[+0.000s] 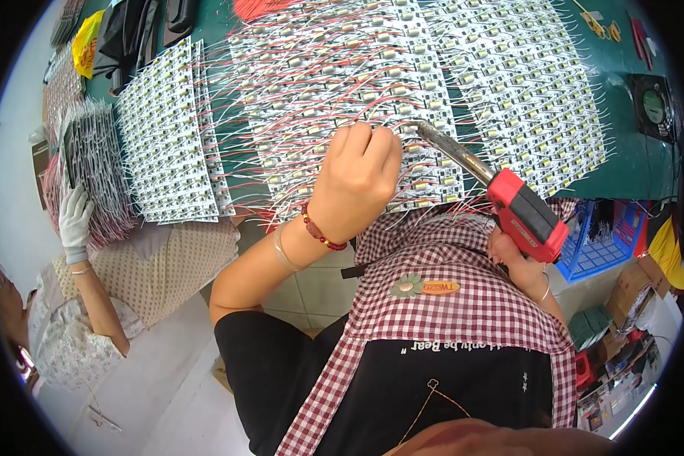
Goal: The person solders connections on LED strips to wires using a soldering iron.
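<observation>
Below the left fingers (362,143), the circuit boards (342,91) look smooth and flat, and the wires (235,144) plastic-coated; just right of those fingers, the soldering gun (513,209) has a rough, darkened metal barrel (467,158) and a red and black plastic body; behind them, the bracelet's beads (314,229) look glossy; nearer the wearer, the apron (471,308) is matt woven cloth; far right, the worktop (634,176) looks smooth, the basket (602,264) plastic.

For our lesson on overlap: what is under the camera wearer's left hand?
White circuit boards with red and white wires show around the left hand; whatever lies directly beneath it is covered and cannot be seen.
</observation>
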Demonstrator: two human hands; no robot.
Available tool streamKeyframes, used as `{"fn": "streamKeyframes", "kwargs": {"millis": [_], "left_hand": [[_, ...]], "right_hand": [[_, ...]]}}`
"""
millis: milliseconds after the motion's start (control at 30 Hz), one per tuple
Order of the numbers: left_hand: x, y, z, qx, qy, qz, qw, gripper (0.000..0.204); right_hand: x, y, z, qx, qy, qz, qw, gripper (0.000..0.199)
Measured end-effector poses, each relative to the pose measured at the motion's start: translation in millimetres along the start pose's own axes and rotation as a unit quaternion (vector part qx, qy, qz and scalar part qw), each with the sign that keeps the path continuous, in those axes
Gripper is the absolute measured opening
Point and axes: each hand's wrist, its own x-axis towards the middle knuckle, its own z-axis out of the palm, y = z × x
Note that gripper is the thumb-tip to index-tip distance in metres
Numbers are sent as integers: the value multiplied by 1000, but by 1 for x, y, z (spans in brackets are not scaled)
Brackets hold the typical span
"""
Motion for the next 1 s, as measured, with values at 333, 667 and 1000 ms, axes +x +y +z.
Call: {"fn": "streamKeyframes", "kwargs": {"millis": [333,667,1000], "left_hand": [[-1,1,-5,47,-3,12,999,16],[-11,0,-68,-23,-116,-87,989,19],[-19,6,-2,-103,-14,-45,994,22]], "right_hand": [[2,-6,2,30,4,-11,999,13],[1,-2,3,31,43,-59,997,50],[-9,9,-7,-18,-13,-57,998,47]]}}
